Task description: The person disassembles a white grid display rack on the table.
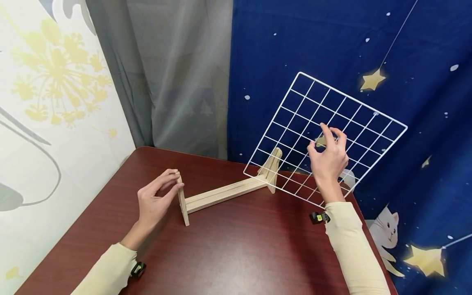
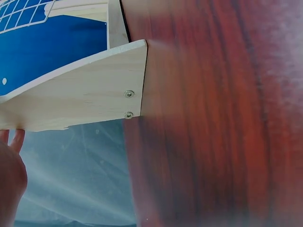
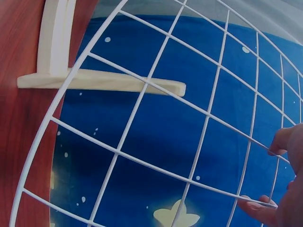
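A wooden stand stands on the table, made of a long crossbar point(image 1: 225, 194) between a left end board point(image 1: 183, 207) and a right end board point(image 1: 273, 166). My left hand point(image 1: 153, 207) pinches the upper end of the left board between thumb and fingers. Two metal screws point(image 2: 129, 94) show near that board's foot in the left wrist view. A white wire grid panel point(image 1: 354, 100) is held up, tilted, in my right hand point(image 1: 330, 162), whose thumb and fingers grip its wires. Its lower left corner overlaps the right end board in the head view; whether they touch I cannot tell.
The dark red wooden table point(image 1: 236, 246) has its far edge near a grey curtain point(image 1: 188, 82) and a blue star-patterned curtain point(image 1: 265, 49). A white patterned surface point(image 1: 73, 135) rises along the left side. Dark wrist devices point(image 1: 138, 269) sit at both sleeves.
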Demonstrator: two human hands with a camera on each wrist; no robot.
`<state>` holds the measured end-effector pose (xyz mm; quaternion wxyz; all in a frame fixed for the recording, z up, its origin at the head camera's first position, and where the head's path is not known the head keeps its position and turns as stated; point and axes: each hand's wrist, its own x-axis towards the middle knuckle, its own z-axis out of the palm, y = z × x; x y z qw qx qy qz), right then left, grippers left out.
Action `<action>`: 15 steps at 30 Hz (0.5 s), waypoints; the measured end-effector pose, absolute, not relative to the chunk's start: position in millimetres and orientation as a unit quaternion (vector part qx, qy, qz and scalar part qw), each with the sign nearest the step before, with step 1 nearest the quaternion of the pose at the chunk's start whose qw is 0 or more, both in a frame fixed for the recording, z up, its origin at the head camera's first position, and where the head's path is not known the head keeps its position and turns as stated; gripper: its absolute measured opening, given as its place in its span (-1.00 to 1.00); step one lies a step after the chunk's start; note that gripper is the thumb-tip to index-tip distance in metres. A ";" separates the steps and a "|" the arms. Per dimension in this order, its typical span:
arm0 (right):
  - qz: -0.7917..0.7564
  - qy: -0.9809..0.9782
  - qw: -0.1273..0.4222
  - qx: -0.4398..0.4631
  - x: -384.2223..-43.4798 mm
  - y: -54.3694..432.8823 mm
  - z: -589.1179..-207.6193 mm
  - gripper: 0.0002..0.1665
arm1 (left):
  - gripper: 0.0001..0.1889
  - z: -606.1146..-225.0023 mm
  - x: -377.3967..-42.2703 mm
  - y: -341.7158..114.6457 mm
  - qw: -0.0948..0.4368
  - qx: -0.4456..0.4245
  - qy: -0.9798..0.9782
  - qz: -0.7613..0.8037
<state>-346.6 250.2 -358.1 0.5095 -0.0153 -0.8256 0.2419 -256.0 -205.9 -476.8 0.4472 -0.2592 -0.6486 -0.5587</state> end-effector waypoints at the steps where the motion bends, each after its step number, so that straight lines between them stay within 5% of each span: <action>1: 0.241 -0.829 0.505 -0.014 -346.2 251.0 -359.1 -0.37 | -0.59 -477.6 -254.8 -206.5 0.450 -0.257 -0.647 -0.559; 15: 0.243 -0.855 0.458 -0.016 -347.6 263.0 -376.8 -0.36 | -0.63 -475.7 -237.2 -207.3 0.472 -0.234 -0.651 -0.547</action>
